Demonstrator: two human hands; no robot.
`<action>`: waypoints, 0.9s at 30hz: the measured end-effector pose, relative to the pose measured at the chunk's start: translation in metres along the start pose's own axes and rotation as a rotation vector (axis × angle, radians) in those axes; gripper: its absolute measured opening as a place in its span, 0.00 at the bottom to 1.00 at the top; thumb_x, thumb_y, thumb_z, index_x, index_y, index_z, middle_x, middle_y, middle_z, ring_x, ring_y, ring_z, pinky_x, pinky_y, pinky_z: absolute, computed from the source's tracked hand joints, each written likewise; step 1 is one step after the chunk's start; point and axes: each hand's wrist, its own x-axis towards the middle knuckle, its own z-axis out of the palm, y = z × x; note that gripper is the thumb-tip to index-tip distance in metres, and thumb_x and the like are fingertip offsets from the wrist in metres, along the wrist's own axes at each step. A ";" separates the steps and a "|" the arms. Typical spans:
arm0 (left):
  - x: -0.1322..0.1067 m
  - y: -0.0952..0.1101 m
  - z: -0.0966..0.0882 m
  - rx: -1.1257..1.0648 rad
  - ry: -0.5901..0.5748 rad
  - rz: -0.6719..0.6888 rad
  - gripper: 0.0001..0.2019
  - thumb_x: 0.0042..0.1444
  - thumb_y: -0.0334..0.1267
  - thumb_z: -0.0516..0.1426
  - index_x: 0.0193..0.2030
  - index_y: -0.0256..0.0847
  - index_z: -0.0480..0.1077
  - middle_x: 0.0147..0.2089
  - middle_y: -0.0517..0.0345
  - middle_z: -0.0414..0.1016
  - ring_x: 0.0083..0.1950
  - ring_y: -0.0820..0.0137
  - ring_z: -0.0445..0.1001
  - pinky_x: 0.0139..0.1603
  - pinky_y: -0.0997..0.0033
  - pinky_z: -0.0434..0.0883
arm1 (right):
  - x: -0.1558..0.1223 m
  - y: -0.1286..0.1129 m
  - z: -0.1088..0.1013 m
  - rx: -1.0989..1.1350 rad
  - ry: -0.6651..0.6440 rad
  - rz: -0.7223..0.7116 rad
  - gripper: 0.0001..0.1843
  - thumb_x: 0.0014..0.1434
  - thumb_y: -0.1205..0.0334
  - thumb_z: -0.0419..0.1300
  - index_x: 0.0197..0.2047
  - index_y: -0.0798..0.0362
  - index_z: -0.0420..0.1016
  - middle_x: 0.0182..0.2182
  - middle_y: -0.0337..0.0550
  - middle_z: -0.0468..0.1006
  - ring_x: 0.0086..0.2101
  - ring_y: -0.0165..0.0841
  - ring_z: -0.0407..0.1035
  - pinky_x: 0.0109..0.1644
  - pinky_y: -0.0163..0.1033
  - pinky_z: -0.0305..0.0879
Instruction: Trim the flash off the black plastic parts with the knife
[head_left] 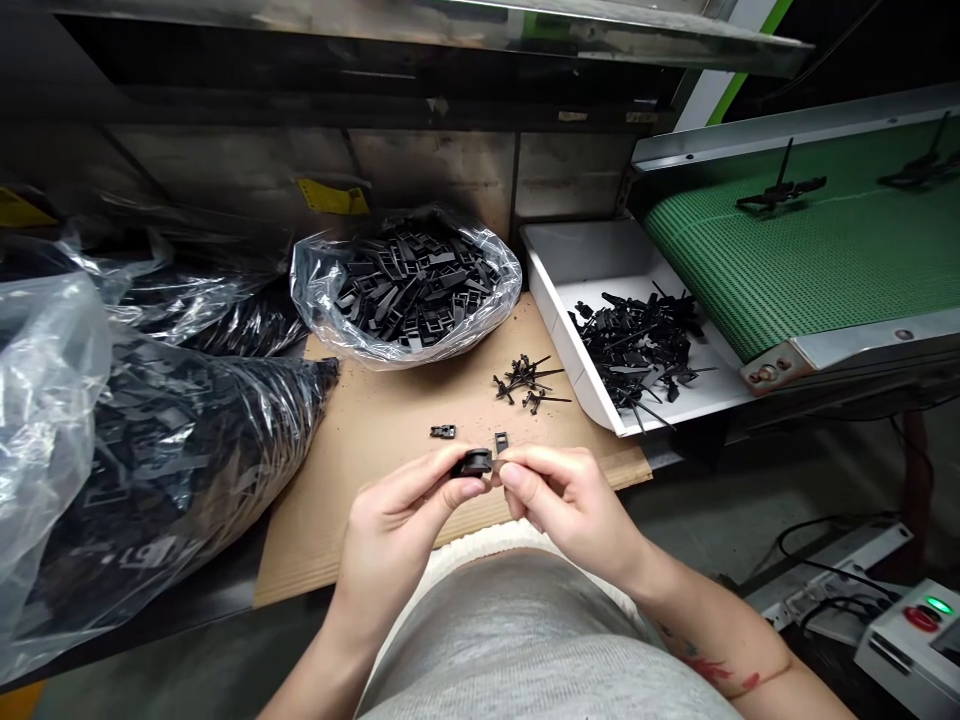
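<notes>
Black piece (475,463): we have it in front of us, raised over the near part of the cardboard (360,440).
Long axis: roughly left to right, its right end facing our right fingertips.
Nearer hand: the left hand (405,505), whose thumb and forefinger are clamped on the piece.
Right hand (566,490): thumb and forefinger pinched together just at the piece's right end (we cannot tell what, if anything, sits between them).
Pose: our hands meet at the middle, the left reaching in from lower left, the right from lower right, thumbs towards us.
Beyond the fingertips: we see a small black frame (501,440) just past the right fingertips and a small clip (442,432) farther left, both on the cardboard.
</notes>
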 end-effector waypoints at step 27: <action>0.008 0.000 0.000 0.019 0.117 -0.195 0.11 0.41 0.34 0.64 0.34 0.49 0.77 0.30 0.68 0.80 0.33 0.71 0.77 0.39 0.78 0.73 | 0.007 -0.001 -0.001 0.217 -0.180 0.088 0.14 0.58 0.68 0.51 0.21 0.57 0.65 0.17 0.33 0.62 0.19 0.21 0.55 0.22 0.28 0.53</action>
